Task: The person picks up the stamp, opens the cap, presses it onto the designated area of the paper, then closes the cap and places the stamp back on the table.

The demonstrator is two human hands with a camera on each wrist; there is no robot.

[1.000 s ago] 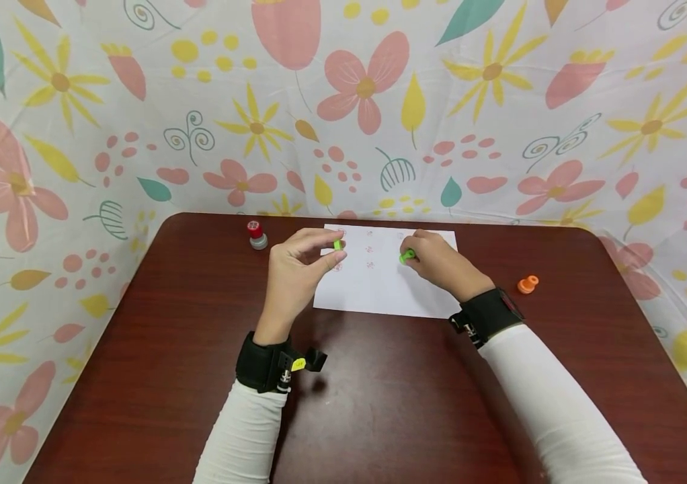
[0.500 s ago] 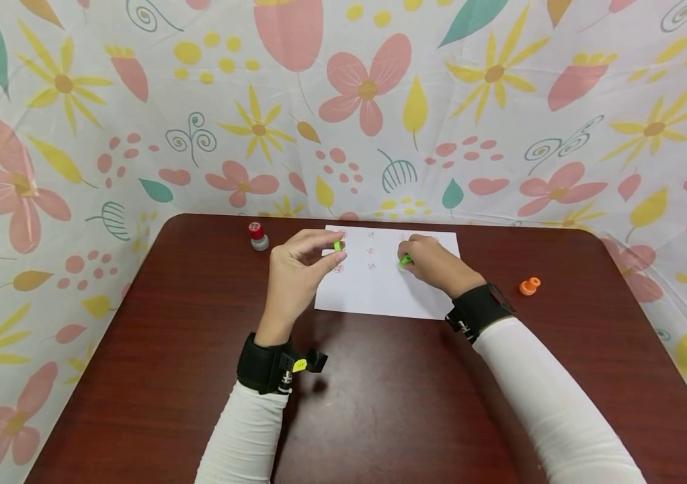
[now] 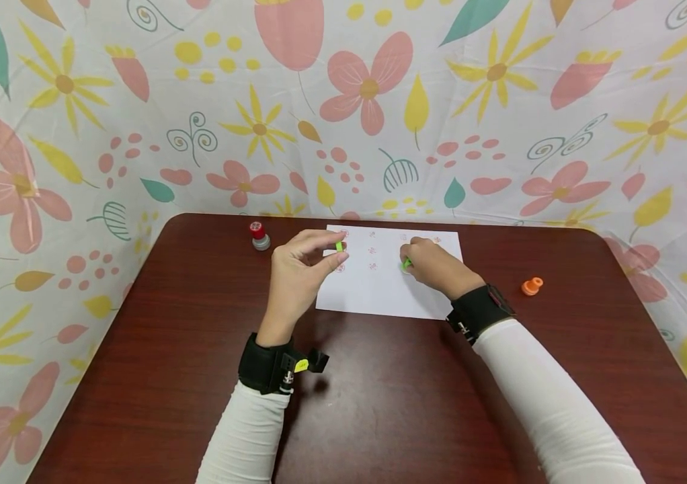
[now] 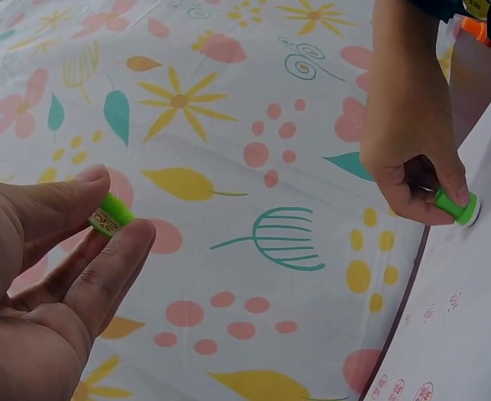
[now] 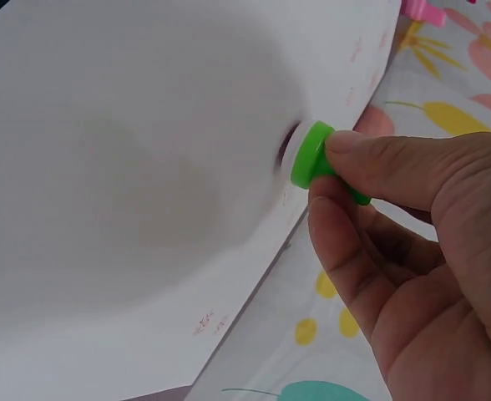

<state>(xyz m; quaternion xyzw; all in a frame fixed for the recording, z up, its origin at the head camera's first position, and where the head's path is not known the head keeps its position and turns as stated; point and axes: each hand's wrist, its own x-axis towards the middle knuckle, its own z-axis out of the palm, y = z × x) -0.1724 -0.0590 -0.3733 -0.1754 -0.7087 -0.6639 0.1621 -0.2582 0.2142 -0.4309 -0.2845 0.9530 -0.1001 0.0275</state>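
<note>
My right hand (image 3: 437, 265) pinches a green stamp (image 5: 312, 156) between thumb and fingers. The stamp's white base is tilted, right at the surface of a white sheet of paper (image 3: 374, 292). Small red imprints stand in columns on that sheet. Over the sheet's left edge, my left hand (image 3: 298, 277) holds a small green cap (image 4: 113, 215) between thumb and fingertips. A printed label shows on the cap's side in the left wrist view. The stamp's face is hidden against the paper in the right wrist view.
A red-topped stamp with a grey base (image 3: 259, 236) stands left of the sheet. An orange stamp (image 3: 532, 286) lies to the right on the brown table (image 3: 374, 403). Behind the table hangs a floral cloth (image 3: 210, 81).
My right hand has shifted slightly nearer and left over the paper with the green stamp, uncovering an imprint at the sheet's upper right. My left hand keeps its place with the cap.
</note>
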